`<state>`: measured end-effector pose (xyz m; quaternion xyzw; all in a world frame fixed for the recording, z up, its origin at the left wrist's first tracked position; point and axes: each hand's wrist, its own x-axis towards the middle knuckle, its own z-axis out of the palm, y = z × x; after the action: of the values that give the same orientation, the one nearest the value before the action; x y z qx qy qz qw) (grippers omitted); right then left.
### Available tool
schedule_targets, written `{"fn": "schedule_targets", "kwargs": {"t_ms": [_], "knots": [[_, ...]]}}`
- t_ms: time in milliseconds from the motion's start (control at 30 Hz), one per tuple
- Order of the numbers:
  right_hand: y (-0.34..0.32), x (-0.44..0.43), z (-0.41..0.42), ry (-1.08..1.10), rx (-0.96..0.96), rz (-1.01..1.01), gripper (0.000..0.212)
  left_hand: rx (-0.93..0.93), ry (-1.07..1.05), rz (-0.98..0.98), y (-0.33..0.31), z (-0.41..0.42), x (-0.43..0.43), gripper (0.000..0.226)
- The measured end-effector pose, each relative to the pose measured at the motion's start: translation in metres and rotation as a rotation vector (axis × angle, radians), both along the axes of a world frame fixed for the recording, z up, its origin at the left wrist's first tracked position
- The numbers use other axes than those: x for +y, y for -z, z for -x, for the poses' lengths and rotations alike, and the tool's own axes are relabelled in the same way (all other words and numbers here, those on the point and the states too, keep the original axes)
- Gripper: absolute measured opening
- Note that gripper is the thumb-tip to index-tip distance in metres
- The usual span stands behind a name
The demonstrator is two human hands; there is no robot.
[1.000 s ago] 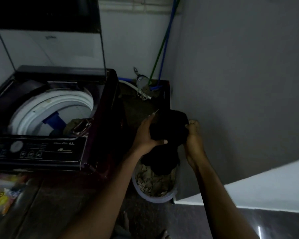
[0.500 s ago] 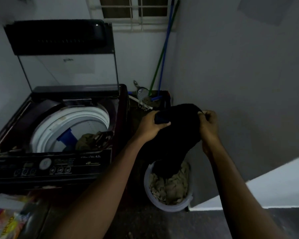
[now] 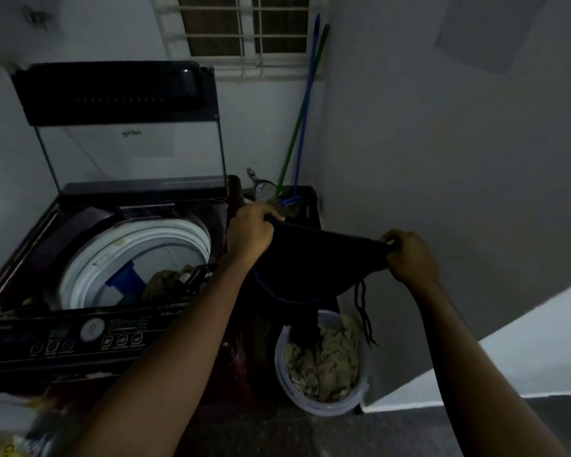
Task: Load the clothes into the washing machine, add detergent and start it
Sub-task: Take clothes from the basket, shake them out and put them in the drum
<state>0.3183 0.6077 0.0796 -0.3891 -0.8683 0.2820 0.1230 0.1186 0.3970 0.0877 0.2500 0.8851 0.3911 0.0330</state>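
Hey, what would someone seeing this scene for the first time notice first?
A dark garment, gripped taut between the left hand and right hand, hangs mid-frame over a bucket of pale clothes. To its left stands the washer, lid raised, with some laundry in its drum.

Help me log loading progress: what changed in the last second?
The left grip and right grip rose and drew apart, stretching the bunched dark garment taut above the bucket. Nothing was let go; both still pinch it. The washing machine's lid stays open, clothes in its drum unchanged.
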Motion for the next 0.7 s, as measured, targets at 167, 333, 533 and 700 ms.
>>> {"fn": "schedule_targets", "kwargs": {"t_ms": [167, 333, 533, 700], "knots": [[-0.036, -0.023, 0.027, 0.147, 0.325, 0.797, 0.017, -0.660, -0.001, -0.355, -0.015, -0.019, 0.015, 0.043], [-0.075, -0.046, 0.053, -0.015, 0.517, 1.036, 0.021, -0.551, 0.541, -0.241, -0.020, -0.053, 0.024, 0.089], [-0.094, -0.049, 0.049, -0.253, 0.492, 1.088, 0.029, -0.211, 0.298, -0.315, -0.021, -0.065, 0.037, 0.062], [-0.075, -0.025, 0.020, -0.367, 0.715, 1.112, 0.036, -0.075, 0.178, -0.384, -0.047, -0.057, 0.040, 0.030]]}}
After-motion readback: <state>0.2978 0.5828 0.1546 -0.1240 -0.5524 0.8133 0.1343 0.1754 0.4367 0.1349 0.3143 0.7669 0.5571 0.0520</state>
